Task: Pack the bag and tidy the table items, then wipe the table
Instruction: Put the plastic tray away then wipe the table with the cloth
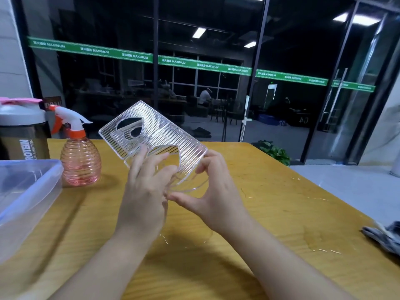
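Both hands hold a clear ribbed plastic organiser box (155, 135) tilted above the yellow wooden table (259, 213).

Left hand (144, 191) grips the box's near left edge, fingers curled over the rim. Right hand (213, 189) pinches its lower right corner between thumb and fingers. The box is off the table surface, open side toward the person. Left: a pink spray bottle (79, 156) stands upright beside a clear storage tub (28, 191); a protein shaker (22, 133) stands behind. A grey cloth (384, 236) lies at the right edge.
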The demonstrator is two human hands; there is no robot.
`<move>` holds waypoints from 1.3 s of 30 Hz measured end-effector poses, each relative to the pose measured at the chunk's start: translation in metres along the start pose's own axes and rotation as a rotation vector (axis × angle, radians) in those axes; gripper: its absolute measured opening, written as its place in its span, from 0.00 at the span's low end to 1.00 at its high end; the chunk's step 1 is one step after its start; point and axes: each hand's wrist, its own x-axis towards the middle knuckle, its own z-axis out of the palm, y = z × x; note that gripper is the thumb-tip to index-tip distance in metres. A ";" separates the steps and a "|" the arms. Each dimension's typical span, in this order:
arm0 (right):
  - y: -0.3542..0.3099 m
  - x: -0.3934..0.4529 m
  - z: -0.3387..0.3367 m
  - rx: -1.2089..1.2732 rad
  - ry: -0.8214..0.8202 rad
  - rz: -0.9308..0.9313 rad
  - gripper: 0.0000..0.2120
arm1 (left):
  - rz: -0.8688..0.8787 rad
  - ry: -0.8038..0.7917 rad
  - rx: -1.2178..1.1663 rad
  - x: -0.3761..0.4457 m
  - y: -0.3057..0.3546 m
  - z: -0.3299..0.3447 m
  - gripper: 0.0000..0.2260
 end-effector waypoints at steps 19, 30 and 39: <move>0.005 0.014 -0.029 0.993 -0.205 0.909 0.14 | 0.197 -0.079 -0.091 0.001 0.000 0.011 0.17; 0.001 0.014 -0.024 1.097 -0.015 0.948 0.08 | 0.069 -0.347 -0.177 -0.009 0.008 0.014 0.26; 0.013 0.015 -0.033 1.091 -0.121 1.023 0.32 | 0.140 -0.453 -0.113 -0.009 0.008 0.007 0.16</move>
